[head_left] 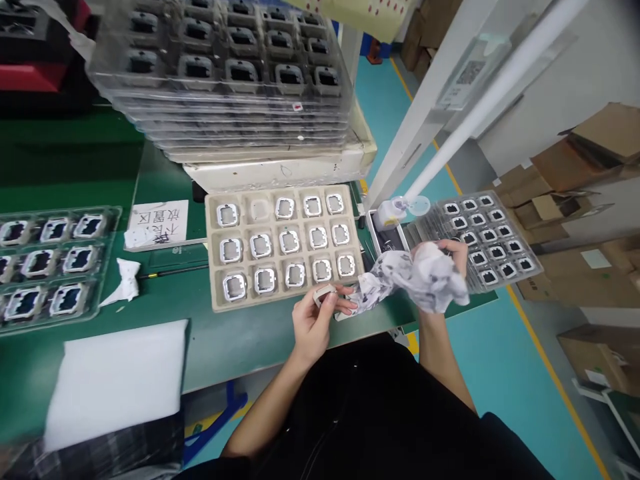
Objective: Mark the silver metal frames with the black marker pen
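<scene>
Just off the lower right edge of a beige tray point(275, 305), my left hand point(311, 327) pinches a small square metal frame point(324, 294) between thumb and fingers. A crumpled white cloth with dark smudges point(435, 277) is bunched in my right hand point(457, 256). Its loose end trails leftward to the fingers of my left hand. In the tray's pockets lie several silvery square frames point(289, 241) in rows. Behind the cloth, a white dispenser bottle point(390, 215) stands in a small box at the table edge.
A tall stack of clear trays point(225, 110) rests on a white foam box point(285, 170) behind. More filled trays lie left point(37, 263) and right point(490, 233). A handwritten card point(167, 220), a thin black rod point(180, 271) and white foam sheet point(120, 373) are on the green table.
</scene>
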### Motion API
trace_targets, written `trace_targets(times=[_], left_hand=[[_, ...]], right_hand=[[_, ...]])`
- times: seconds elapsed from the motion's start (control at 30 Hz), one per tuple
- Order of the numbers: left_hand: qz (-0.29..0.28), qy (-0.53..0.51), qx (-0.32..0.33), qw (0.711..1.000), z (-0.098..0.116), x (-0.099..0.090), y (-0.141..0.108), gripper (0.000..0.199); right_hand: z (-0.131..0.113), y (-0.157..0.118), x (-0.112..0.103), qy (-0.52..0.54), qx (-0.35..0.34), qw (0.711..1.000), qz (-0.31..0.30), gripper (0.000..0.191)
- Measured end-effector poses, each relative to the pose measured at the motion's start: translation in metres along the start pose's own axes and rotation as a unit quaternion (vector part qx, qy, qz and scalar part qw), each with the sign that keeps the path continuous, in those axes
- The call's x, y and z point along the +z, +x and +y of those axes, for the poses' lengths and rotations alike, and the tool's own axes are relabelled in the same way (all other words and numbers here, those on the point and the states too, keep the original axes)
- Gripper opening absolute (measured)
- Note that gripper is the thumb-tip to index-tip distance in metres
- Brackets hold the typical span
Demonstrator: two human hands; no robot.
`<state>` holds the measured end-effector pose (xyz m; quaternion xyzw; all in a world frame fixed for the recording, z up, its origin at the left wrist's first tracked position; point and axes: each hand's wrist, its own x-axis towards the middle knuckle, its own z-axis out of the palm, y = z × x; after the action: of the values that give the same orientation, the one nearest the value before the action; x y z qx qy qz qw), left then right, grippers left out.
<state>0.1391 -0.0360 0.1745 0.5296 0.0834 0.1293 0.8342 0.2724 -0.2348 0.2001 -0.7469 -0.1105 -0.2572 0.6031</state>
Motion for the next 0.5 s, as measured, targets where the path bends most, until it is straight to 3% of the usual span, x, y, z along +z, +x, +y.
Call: trace_targets(times=[0.1,0.23,0.4,0.5], left_hand=[[-0.011,0.003,0.003,1.0,0.001,0.004,0.002,0.021],[-0.027,0.006,0.007,1.0,0.002,0.015,0.002,0.021],[-0.082,-0.006,0.049,0.995,0.01,0.04,-0.005,0.016],[-0.146,0.012,0.089,0.985,0.012,0.052,-0.009,0.02]], right_hand=[[-0.022,-0.008,-0.008,-0.01,-0.062,0.997,-0.046,0.019],[-0.029,-0.01,-0.009,0.032,-0.172,0.974,-0.146,0.015],[-0.024,-0.02,-0.008,0.088,-0.18,0.971,-0.13,0.009],[-0.023,-0.027,-0.008,0.074,-0.192,0.971,-0.124,0.025]])
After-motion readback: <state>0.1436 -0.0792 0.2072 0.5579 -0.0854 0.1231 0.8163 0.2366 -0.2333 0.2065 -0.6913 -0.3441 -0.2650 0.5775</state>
